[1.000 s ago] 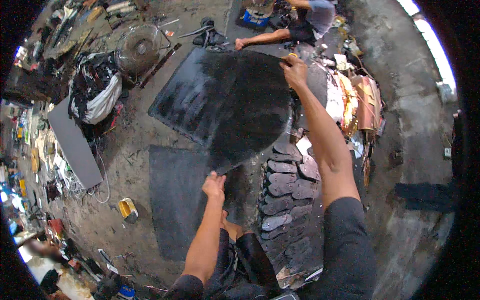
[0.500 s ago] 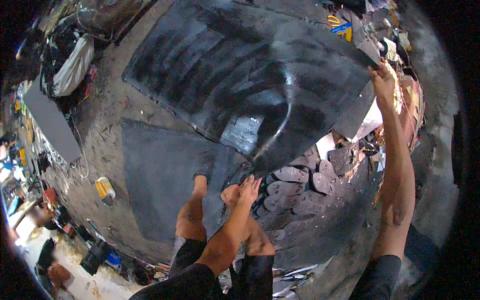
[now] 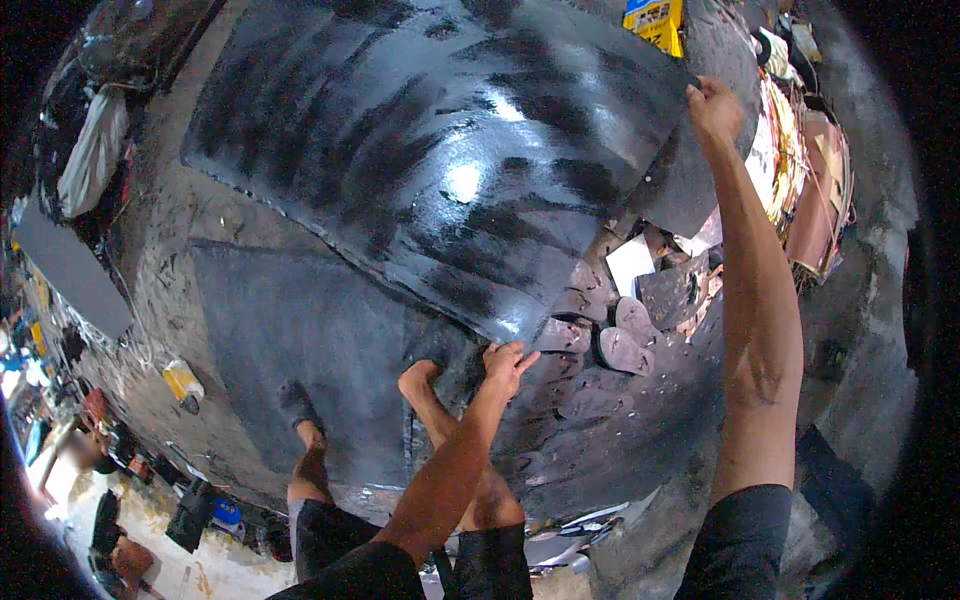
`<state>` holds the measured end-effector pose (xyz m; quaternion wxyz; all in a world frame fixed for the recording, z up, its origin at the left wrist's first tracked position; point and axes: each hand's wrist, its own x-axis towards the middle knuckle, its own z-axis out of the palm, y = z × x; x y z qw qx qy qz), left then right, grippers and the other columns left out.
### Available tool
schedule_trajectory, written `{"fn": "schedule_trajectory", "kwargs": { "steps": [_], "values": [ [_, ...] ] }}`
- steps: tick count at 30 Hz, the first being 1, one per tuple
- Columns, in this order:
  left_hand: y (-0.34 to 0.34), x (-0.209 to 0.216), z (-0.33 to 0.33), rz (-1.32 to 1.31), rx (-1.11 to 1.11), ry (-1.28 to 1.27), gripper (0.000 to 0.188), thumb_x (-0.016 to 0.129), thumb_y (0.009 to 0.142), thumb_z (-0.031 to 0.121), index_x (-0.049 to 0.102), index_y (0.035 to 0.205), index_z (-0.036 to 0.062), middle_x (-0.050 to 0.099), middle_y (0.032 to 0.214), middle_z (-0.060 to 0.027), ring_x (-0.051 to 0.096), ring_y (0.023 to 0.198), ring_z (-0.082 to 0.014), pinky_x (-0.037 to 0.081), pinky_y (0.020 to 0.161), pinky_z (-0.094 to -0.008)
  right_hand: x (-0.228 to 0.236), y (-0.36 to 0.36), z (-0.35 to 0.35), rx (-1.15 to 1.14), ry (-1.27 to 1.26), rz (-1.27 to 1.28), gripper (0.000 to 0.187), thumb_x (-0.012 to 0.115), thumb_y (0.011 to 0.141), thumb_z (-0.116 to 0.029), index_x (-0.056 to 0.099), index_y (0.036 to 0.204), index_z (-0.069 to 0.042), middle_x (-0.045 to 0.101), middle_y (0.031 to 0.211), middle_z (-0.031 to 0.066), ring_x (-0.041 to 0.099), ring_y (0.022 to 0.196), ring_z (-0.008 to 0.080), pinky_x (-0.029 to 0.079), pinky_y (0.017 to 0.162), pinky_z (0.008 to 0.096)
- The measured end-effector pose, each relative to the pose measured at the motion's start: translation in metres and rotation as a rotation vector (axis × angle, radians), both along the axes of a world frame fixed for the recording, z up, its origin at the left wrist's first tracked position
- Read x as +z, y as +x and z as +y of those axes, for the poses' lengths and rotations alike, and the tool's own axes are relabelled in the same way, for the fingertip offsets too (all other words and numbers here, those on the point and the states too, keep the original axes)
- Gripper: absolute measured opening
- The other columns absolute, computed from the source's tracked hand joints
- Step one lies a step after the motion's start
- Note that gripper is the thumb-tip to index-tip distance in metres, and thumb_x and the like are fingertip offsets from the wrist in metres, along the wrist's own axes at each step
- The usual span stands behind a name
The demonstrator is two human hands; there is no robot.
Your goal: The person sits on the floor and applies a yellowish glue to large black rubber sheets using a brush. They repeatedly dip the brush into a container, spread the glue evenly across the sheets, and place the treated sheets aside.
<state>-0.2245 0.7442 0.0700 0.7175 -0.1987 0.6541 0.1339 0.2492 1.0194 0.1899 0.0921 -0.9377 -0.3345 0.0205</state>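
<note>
A large black sheet, perhaps rubber, spreads before me with glossy, wet-looking smears across its top. My left hand is closed on its near corner, fingers at the edge. Farther off on the right, my right hand pinches another corner of the same sheet. The sheet's far edge runs out at the top of the view. Below it, a second, duller dark sheet lies flat on the floor, with my left foot on it and my right foot near its right side.
Several grey shoe soles lie beside my left hand. Brown cardboard and scraps pile up at the right. A yellow-and-blue packet lies beyond the black sheet. At left are a yellow-white container and a grey board; a person sits at lower left.
The black sheet's crease has flattened, and its highlights have shifted. My right hand appears farther up and left, still gripping. My feet have stepped apart, the left one farther left.
</note>
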Motion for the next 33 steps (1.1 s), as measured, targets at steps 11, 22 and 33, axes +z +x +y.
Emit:
{"fn": "schedule_trajectory", "kwargs": {
  "steps": [11, 22, 33],
  "values": [
    [-0.013, -0.017, -0.008, -0.144, -0.21, 0.135, 0.064, 0.064, 0.095, 0.007, 0.035, 0.152, 0.0006, 0.054, 0.14, -0.0207, 0.056, 0.129, -0.0342, 0.058, 0.096, -0.0507, 0.042, -0.13, -0.273, 0.156, 0.172, 0.517, 0.029, 0.063, 0.101, -0.02, 0.065, 0.121, 0.0, 0.072, 0.115, 0.0151, 0.069, 0.098, 0.022, 0.055, 0.083, 0.0367],
    [-0.481, 0.128, 0.061, -0.307, -0.611, 0.724, 0.036, 0.064, 0.095, 0.012, 0.063, 0.13, 0.004, 0.069, 0.125, -0.0125, 0.07, 0.108, -0.0262, 0.058, 0.088, -0.0403, 0.124, -0.745, -0.79, -0.567, -0.563, 0.778, 0.031, 0.06, 0.098, -0.029, 0.066, 0.096, 0.001, 0.066, 0.086, 0.0125, 0.063, 0.074, 0.0289, 0.054, 0.071, 0.0442],
    [-1.26, 0.257, -0.106, 0.872, -1.606, 0.244, 0.038, 0.062, 0.097, 0.031, 0.067, 0.118, -0.0001, 0.068, 0.117, -0.0261, 0.068, 0.103, -0.0406, 0.056, 0.087, -0.0463, 0.101, -1.057, -0.764, -0.332, -0.11, 1.135, 0.029, 0.058, 0.106, -0.028, 0.07, 0.098, -0.003, 0.071, 0.08, 0.0076, 0.062, 0.067, 0.0148, 0.051, 0.06, 0.0333]
  ]
}}
